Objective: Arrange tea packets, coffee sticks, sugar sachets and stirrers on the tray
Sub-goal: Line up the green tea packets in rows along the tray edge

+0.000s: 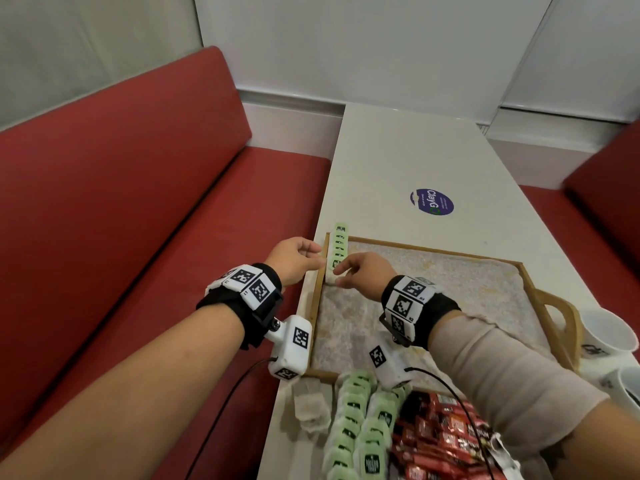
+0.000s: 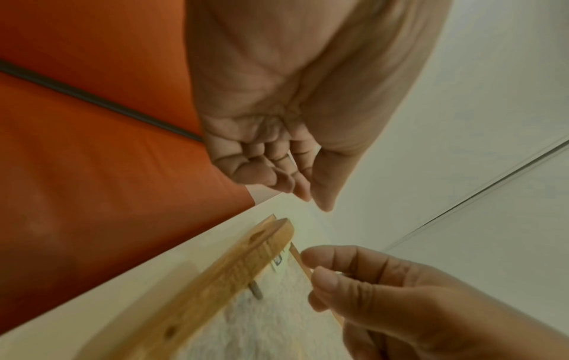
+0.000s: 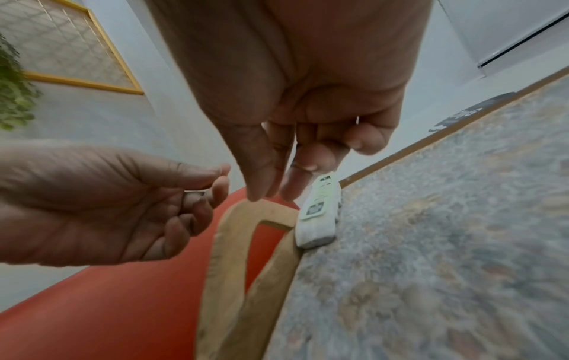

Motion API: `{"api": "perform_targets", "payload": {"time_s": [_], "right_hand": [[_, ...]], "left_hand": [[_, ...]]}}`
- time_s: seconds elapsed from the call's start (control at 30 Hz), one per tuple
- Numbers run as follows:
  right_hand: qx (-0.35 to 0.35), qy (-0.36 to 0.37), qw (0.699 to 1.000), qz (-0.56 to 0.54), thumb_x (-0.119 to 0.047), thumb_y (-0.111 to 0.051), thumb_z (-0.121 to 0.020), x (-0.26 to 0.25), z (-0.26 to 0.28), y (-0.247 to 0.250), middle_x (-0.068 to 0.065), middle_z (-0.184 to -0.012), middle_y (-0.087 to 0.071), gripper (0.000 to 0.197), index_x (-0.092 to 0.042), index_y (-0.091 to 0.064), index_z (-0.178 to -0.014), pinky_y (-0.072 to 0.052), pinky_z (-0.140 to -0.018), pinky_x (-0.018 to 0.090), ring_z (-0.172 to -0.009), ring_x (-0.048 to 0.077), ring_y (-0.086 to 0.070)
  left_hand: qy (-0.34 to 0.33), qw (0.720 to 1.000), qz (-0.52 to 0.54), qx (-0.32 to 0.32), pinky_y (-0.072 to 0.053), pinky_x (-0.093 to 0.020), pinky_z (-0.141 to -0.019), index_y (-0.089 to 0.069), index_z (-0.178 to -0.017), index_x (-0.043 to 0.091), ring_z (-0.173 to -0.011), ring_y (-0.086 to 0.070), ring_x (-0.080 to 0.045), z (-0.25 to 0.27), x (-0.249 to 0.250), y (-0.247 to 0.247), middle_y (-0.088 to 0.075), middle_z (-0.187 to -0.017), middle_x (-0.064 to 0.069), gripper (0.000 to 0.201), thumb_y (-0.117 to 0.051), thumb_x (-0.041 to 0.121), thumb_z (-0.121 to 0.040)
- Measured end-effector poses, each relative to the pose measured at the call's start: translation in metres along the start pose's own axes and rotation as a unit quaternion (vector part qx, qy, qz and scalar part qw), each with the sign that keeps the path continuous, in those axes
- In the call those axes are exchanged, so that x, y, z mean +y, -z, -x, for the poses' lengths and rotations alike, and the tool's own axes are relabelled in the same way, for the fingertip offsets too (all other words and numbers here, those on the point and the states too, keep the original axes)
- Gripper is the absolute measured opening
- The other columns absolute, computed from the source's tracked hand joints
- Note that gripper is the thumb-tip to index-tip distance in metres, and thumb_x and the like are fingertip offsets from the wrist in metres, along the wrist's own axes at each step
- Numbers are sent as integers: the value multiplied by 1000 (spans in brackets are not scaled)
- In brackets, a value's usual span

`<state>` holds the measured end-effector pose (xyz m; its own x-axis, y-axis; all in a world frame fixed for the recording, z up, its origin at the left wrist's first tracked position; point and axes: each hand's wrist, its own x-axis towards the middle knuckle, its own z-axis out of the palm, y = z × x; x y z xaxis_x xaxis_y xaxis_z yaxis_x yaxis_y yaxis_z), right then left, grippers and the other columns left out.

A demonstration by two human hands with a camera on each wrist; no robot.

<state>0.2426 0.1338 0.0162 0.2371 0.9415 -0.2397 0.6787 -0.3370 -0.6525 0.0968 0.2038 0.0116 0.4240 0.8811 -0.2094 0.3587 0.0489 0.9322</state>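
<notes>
A wooden tray with a speckled liner lies on the white table. A row of green tea packets stands along its left edge, beside the handle; the near end of the row shows in the right wrist view. My right hand reaches into the tray's left side, fingers pointing down just over the nearest packet, and grips nothing. My left hand hovers outside the tray's left rim with loosely curled fingers and nothing visible in it. More green tea packets and red coffee sticks are heaped in front of the tray.
A few pale loose tea bags lie at the table's near left edge. Two white cups stand to the right of the tray. A round blue sticker marks the table beyond it. Red bench seats flank the table.
</notes>
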Motion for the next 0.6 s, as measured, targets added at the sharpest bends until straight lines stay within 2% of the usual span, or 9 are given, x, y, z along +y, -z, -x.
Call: {"api": "perform_targets", "payload": {"time_s": [0.07,0.17,0.27,0.37,0.47,0.53,0.6], "right_hand": [[2,10,1000,-6,-20,-72,-82,-2,17,1,-9,-71,-54,14,-17,-70,-95,-40,-62,21,-63,5,-49],[0,23,1000,-12,-19,-72,-82,-5,44,-2,-9,-69,-54,10,-19,-69,-92,-39,-58,18,-62,4,-49],[-17,37,999,-26,-16,-72,-82,-10,68,-7,-7,-67,-53,8,-18,-68,-88,-38,-56,19,-59,5,-47],[-33,52,998,-17,-12,-72,-81,-11,89,-12,-8,-66,-54,10,-20,-65,-81,-38,-56,19,-59,5,-48],[-58,62,996,-1,-10,-73,-79,-13,105,-16,-8,-66,-56,18,-24,-62,-75,-39,-57,18,-58,4,-50],[-84,65,994,15,-10,-75,-76,-15,114,-20,-7,-65,-57,20,-24,-61,-74,-42,-59,19,-59,6,-51],[-112,67,990,43,-12,-78,-73,-16,124,-28,-8,-66,-58,20,-24,-63,-77,-43,-61,20,-60,7,-53]], "left_hand": [[-1,1000,-2,7,-34,-6,-44,-60,-106,7,-58,-47,-2,17,-2,1,-54,-76,6,23,-68,7,-85],[-2,1000,-23,15,-33,-10,-45,-58,-94,12,-55,-44,-3,44,-7,4,-52,-71,6,14,-67,5,-85],[-5,998,-65,6,-34,-10,-44,-55,-79,19,-56,-44,-5,68,-17,7,-52,-71,4,25,-60,-5,-84],[5,994,-110,-17,-38,-9,-46,-54,-77,21,-61,-48,-5,90,-27,9,-55,-76,4,32,-54,-11,-82],[18,986,-159,-47,-40,-13,-55,-54,-76,23,-70,-53,-8,107,-35,10,-56,-79,6,34,-57,-11,-79],[29,981,-180,-62,-42,-14,-58,-54,-76,23,-76,-53,-11,116,-40,10,-55,-80,6,34,-60,-11,-78],[39,978,-193,-72,-42,-13,-57,-55,-78,22,-75,-53,-9,124,-44,9,-54,-80,6,33,-60,-10,-79]]}}
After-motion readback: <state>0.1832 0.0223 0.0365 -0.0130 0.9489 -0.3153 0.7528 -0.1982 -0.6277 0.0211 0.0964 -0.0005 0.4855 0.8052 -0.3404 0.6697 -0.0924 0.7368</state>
